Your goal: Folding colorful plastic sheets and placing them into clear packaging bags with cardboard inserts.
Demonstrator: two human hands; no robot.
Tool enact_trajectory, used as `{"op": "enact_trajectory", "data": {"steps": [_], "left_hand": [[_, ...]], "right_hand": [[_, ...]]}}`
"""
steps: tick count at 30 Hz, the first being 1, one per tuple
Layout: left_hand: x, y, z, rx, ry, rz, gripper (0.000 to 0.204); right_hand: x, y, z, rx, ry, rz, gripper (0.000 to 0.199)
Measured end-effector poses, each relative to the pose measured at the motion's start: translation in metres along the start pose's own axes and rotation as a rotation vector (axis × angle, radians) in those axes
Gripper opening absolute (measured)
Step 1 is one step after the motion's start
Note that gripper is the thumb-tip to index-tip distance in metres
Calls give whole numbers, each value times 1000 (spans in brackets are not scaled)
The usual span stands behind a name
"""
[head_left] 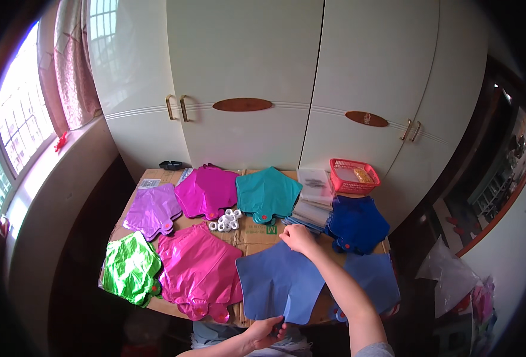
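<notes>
A flat, star-shaped grey-blue foil balloon (279,279) lies spread in front of me at the near side of the cardboard-covered table. My left hand (266,332) is closed on its near edge, thumb on top. At its far corner my right hand (297,239) is closed, its fingertips pinching the foil. Just beyond that hand lies a stack of clear plastic sleeves (313,211). Right of the balloon, partly under my right forearm, is a pile of the same grey-blue balloons (373,279). A large pink foil balloon pile (197,268) lies to the left.
Further piles are light green (129,265), lilac (151,209), magenta (206,191), teal (267,193) and dark blue (358,223). White ribbon rolls (227,221) sit mid-table on the cardboard (248,241). A red basket (353,177) stands at the far right, before white cabinets (245,59).
</notes>
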State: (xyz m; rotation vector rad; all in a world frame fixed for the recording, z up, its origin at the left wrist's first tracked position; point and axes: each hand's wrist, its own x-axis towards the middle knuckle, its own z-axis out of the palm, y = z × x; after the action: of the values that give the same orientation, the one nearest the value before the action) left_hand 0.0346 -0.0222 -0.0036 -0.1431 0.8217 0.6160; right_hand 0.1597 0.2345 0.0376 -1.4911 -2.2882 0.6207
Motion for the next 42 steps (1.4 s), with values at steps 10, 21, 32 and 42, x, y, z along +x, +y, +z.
{"op": "enact_trajectory", "data": {"steps": [10,21,32,42], "left_hand": [[40,41,12,-93,-13,-6,15],[42,43,12,-72,10,24,15],[-9,88,17,515,174,604,33],[12,135,10,1698,826,970,56]], "right_hand": [[-55,-6,50,103,192,-376,25],[-68,-5,61,-70,248,-497,35],[-71,-8,59,-174,245,-490,41],[-73,-7,62,-344,117,-412,53]]}}
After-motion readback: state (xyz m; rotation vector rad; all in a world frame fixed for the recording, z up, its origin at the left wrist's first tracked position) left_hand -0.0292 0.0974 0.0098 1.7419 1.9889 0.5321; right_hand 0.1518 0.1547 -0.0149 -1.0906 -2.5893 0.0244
